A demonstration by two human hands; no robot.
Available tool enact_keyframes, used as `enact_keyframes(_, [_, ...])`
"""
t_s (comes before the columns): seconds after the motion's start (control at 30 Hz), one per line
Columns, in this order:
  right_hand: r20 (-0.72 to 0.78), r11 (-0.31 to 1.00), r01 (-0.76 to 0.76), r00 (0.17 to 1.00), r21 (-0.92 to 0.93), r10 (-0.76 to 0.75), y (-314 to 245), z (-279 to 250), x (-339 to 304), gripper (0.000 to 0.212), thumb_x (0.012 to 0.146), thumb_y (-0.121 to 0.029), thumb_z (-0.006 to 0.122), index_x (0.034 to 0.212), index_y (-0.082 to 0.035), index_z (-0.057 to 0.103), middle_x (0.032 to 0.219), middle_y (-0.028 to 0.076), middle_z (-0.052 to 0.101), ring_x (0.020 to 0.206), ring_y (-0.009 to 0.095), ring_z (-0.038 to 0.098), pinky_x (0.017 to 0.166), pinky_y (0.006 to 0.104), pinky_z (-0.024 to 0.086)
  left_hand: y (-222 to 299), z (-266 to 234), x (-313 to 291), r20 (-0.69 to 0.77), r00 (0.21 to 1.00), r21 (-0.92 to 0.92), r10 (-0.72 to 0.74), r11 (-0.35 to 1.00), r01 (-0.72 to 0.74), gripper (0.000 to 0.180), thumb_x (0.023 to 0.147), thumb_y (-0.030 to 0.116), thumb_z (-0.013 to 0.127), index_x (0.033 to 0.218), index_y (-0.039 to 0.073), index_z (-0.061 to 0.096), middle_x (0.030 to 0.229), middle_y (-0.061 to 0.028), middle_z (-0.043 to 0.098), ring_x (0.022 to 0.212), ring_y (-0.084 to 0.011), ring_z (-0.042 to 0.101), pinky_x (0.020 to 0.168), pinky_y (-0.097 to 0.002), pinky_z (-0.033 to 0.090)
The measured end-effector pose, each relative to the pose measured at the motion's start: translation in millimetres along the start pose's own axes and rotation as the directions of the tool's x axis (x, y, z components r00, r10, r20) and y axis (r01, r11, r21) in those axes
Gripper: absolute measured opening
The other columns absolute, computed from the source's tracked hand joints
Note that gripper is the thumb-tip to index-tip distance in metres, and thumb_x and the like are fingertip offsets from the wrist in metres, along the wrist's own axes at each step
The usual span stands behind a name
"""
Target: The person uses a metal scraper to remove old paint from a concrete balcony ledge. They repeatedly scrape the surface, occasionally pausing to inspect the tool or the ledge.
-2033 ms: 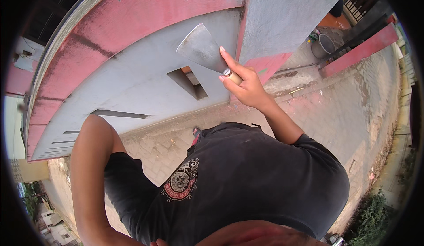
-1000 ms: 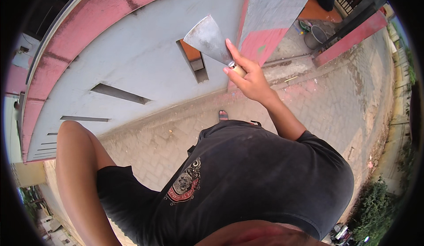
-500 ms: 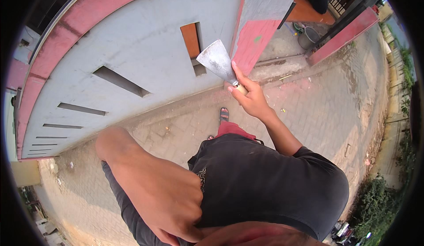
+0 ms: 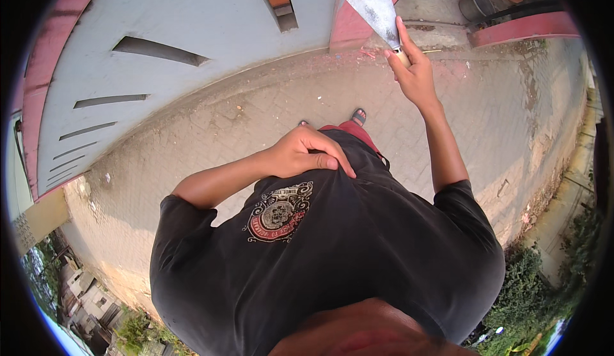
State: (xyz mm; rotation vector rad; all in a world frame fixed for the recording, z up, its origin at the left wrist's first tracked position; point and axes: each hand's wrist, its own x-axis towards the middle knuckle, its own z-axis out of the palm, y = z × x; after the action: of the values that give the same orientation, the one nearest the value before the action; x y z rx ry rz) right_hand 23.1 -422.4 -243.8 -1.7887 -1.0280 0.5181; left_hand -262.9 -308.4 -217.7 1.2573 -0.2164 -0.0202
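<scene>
My right hand (image 4: pixel 416 78) is raised at the upper right and closed round the pale handle of a putty knife (image 4: pixel 377 16). Its wide metal blade, grey and smudged, points up and away from me, and one finger reaches along the blade's neck. At my waist my left hand (image 4: pixel 307 153) pinches the front of my black shirt (image 4: pixel 377 247). Folds in the cloth run out from those fingertips. A round printed design shows on the shirt just below this hand.
A pale grey wall (image 4: pixel 211 11) with slots and pink edging curves along the left. Beside it stands a pink pillar base (image 4: pixel 348 27). A grey bucket (image 4: pixel 476 6) sits beyond a low pink wall (image 4: pixel 524 29). Paving (image 4: pixel 243 123) lies underfoot; bushes (image 4: pixel 521 279) grow at the lower right.
My left hand has come down from close to my head to the shirt front and taken hold of the cloth. The putty knife has shifted up and right in the view.
</scene>
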Motion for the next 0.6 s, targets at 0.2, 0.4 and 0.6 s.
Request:
enact_keyframes(0.2, [0.146,1.0,0.014,0.989,-0.018,-0.012,17.4,-50.2,9.1,0.067,0.099,-0.014,0.068,0.161,-0.019,0.042,0.145,0.014,0.064,0.124,0.016,0.064,0.103,0.0312,0.047,-0.2,-13.4,64.8,-0.512,0.859,-0.134,0.031,0.984,-0.115,0.03,0.109,0.024,0.059,0.108,-0.002,0.072,0.098,-0.0092,0.075,0.088,-0.0152,0.072,0.084,-0.0319,0.057])
enact_keyframes(0.4, [0.212,0.995,0.104,0.972,-0.005,-0.1,42.6,-96.8,22.8,0.068,0.099,-0.013,0.067,0.162,-0.016,0.04,0.152,0.014,0.058,0.133,0.021,0.06,0.108,0.0336,0.045,-28.9,-7.8,127.1,-0.498,0.867,-0.043,0.019,0.998,-0.046,0.028,0.111,0.021,0.051,0.113,0.0,0.068,0.103,-0.0142,0.075,0.09,-0.0221,0.073,0.086,-0.0377,0.057])
enact_keyframes(0.6, [0.176,0.991,0.01,0.984,0.133,-0.034,57.4,-120.4,52.4,0.07,0.099,-0.012,0.067,0.163,-0.016,0.038,0.134,0.011,0.068,0.099,0.013,0.067,0.084,0.0293,0.053,-49.6,10.0,212.8,-0.406,0.913,0.185,-0.033,0.976,0.117,0.018,0.105,0.011,0.059,0.109,-0.001,0.072,0.099,-0.0107,0.077,0.094,-0.0183,0.073,0.089,-0.0349,0.055])
